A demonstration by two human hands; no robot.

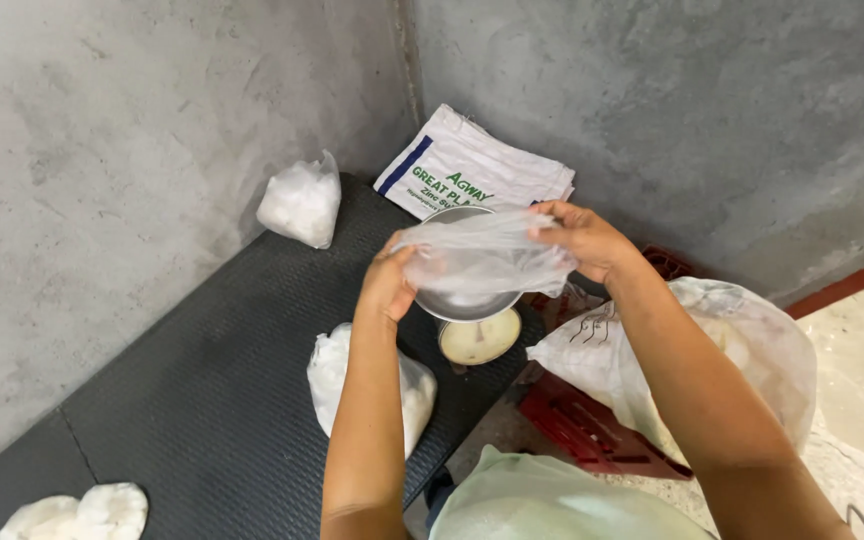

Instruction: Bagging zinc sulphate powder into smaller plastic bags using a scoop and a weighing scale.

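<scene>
Near the middle of the frame, both hands hold a thin clear plastic bag (pixel 487 255) stretched between them above a round metal bowl (pixel 464 300). The left hand (pixel 388 285) grips the bag's left edge, its fingers closed around the film. The right hand (pixel 584 238) pinches the bag's upper right edge, fingers closed on the plastic. The bag hangs slack and crumpled, and it hides much of the bowl's upper rim.

The bowl sits on a small scale with a pale round dial (pixel 479 337), just below centre. This scale stands at the edge of a dark ribbed mat (pixel 222 370) that runs from lower left up toward the corner of two grey concrete walls (pixel 112 150).

On the mat, in the upper left of the frame, a filled white bag (pixel 301 203) rests against the wall. Another filled white bag (pixel 330 375) lies just under the left forearm. At the bottom left corner lie two more white lumps (pixel 77 515). A folded white woven sack (pixel 467 165) with a blue stripe leans in the corner, behind the bowl.

At right, a large translucent sack (pixel 742 340) of white material sits in a red crate (pixel 592 430). Another pale bag (pixel 552 500) lies at bottom centre.
</scene>
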